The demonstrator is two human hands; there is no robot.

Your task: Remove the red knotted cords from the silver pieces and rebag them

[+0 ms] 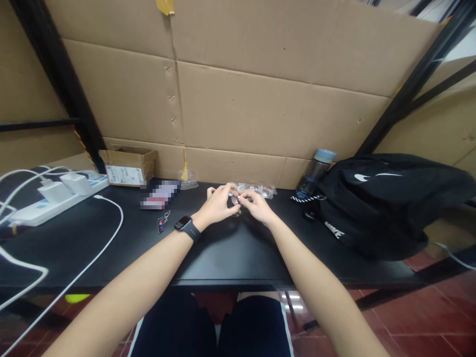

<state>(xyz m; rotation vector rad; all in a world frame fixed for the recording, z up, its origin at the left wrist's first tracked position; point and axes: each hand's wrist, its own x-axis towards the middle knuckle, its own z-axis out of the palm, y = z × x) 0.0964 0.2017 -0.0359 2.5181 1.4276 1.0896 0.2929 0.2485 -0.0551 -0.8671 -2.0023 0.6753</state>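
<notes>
Over the middle of the black table, my left hand [219, 204] and my right hand [256, 207] meet around a small clear plastic packet [235, 201]. Fingers of both hands pinch its upper part, where a bit of red shows. Its contents are too small to make out. My left thumb reaches across its lower side. Just behind the hands lie several clear packets with red bits [266, 190], partly hidden by my fingers. A black watch [183, 224] is on my left wrist.
Left of my hands lie a small keychain [162, 223], a blurred-out item [160, 195] and an empty clear bag [189, 181]. Further left are an open cardboard box [130, 166] and a power strip [37, 212] with white cables. A bottle [311, 176] and black backpack [386, 213] stand right.
</notes>
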